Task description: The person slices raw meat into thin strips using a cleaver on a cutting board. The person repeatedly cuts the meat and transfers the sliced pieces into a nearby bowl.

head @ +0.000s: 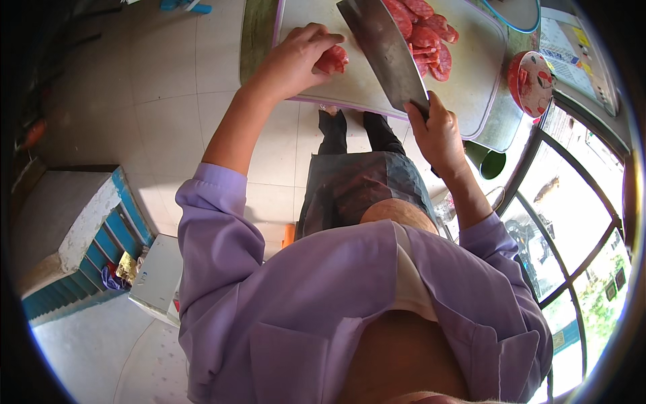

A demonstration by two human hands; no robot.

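Observation:
A short piece of red sausage (pixel 332 59) is held in my left hand (pixel 299 63), over the left part of a pale cutting board (pixel 469 96) with a purple edge. The handle of a broad cleaver (pixel 386 53) is gripped by my right hand (pixel 438 134) at the board's near edge. Its blade slants up and left across the board, between the held sausage and a heap of sausage slices (pixel 429 38). The blade's tip reaches close to the picture's top edge.
Right of the board stands a red-patterned bowl (pixel 537 83) with some red pieces inside. A blue-rimmed container (pixel 517 12) is at the top right. Below the table's right end is a green container (pixel 492 162). A window (pixel 565 227) lies at the right.

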